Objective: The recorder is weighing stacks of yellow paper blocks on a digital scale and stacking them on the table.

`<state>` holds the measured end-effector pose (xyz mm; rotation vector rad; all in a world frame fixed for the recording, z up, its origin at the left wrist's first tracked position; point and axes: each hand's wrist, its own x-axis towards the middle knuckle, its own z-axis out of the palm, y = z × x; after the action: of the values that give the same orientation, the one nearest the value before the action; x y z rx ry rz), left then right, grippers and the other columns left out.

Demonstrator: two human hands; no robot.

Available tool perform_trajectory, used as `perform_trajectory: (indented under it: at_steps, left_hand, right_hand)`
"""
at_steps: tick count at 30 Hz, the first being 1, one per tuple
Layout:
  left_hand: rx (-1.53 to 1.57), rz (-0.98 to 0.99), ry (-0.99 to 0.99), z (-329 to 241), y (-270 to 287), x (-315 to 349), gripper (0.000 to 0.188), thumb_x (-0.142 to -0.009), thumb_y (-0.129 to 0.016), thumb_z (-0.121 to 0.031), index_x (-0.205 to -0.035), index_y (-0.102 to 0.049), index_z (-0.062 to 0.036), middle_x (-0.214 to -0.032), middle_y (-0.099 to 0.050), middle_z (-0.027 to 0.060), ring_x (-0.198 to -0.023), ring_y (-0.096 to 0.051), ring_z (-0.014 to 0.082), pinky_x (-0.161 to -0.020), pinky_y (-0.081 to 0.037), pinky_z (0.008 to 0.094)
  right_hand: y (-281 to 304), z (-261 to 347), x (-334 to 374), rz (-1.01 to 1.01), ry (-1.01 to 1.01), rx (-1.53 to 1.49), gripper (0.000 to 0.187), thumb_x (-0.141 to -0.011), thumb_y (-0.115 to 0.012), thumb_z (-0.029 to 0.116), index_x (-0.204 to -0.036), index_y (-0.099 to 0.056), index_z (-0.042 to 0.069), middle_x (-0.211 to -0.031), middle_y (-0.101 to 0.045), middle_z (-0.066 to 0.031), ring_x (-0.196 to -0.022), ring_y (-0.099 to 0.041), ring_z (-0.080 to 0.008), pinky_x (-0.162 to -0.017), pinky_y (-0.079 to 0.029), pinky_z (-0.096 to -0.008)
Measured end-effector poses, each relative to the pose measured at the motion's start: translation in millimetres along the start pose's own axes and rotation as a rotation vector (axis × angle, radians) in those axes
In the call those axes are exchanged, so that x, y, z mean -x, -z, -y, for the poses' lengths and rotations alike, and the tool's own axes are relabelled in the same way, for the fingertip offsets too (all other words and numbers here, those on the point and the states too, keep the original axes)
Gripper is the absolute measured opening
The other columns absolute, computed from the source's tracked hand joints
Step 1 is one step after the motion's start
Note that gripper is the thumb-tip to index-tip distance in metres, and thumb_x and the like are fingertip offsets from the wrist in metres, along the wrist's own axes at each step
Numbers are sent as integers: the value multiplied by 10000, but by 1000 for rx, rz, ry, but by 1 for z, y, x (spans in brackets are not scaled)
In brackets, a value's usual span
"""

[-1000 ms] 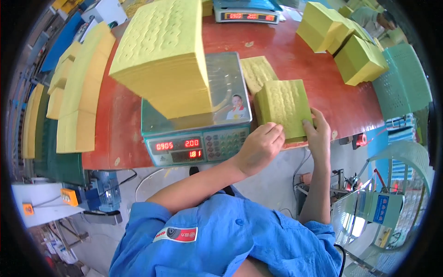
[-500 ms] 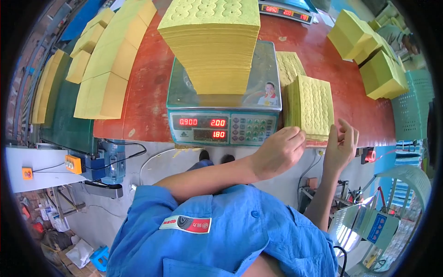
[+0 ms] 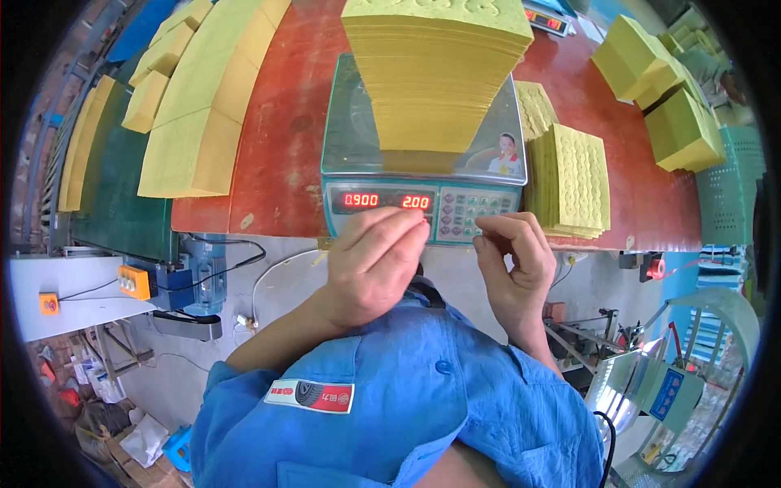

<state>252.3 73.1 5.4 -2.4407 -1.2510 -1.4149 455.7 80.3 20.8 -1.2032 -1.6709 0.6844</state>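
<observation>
A tall stack of yellow paper (image 3: 435, 89) with a scalloped pattern on top stands on the digital scale (image 3: 346, 138), whose red display is lit. My left hand (image 3: 378, 264) is closed in front of the scale's display, its fingertips pinched together. Whatever they may hold is too small or hidden to make out. Near the scale's keypad, my right hand (image 3: 521, 264) has its fingers loosely curled, the thumb a little apart from the index finger, nothing visible between them. Right of the scale sits a smaller stack of yellow paper (image 3: 582, 179), touched by neither hand.
Several yellow paper blocks line the left side of the red table (image 3: 281, 122), by a green surface (image 3: 110, 179). More yellow blocks (image 3: 683, 130) lie at right, near a green perforated crate (image 3: 732, 187). Another scale (image 3: 549, 20) stands at the back.
Both hands have moved left, from the small paper stack to the front of the scale. The small stack stays on the table. The view has shifted slightly left.
</observation>
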Motion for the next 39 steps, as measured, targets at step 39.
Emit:
perform_trajectory:
  at_steps: [39]
  left_hand:
    - [1348,249,889,123,29,-167,602,-1028,-527,-432,-1468,-449,-30,-1422,-536,88,-1335,-472,176,-1114,-368,363]
  right_hand:
    - [-69,-46,-157,-272,-406,-970,315,-1016,-572,167,-1282,-581,0,-1170,-668,-67,-1059,-624,-133,-929,-492,-292]
